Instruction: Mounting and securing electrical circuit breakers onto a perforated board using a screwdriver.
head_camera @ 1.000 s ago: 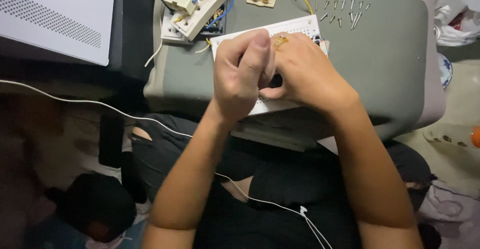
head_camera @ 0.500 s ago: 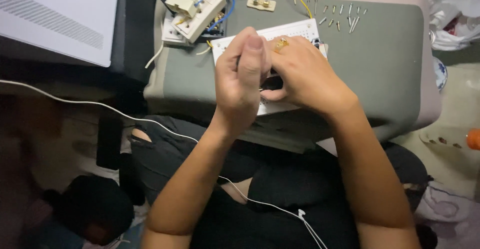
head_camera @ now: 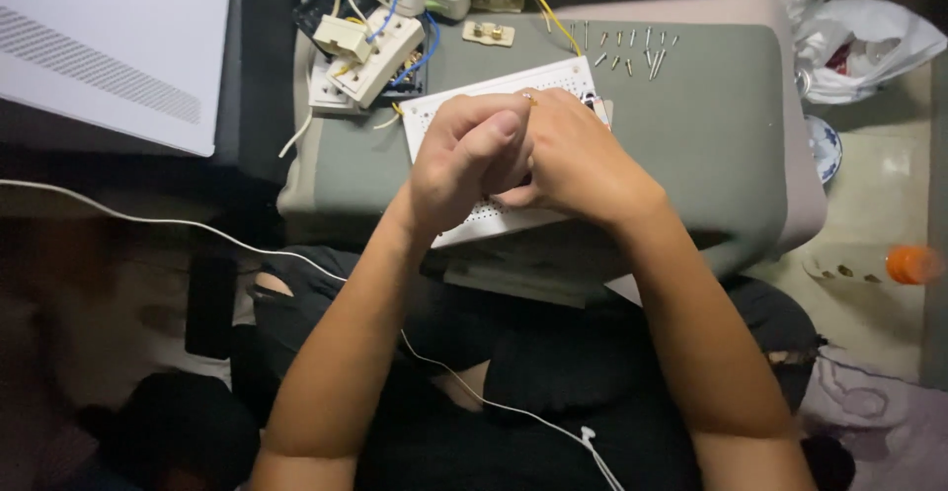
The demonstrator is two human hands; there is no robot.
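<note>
Your left hand (head_camera: 464,170) and right hand (head_camera: 573,160) are curled tight and pressed together over the white breadboard (head_camera: 494,91), which lies near the middle of the grey cushioned stool (head_camera: 711,145) in front of your lap; whatever the fingers pinch between them is hidden, so you cannot tell what either hand has hold of. At the stool's far left corner sit white socket blocks with blue and yellow wires (head_camera: 370,51), and along its far edge, well apart from your hands, lies a row of small metal pins (head_camera: 627,51).
</note>
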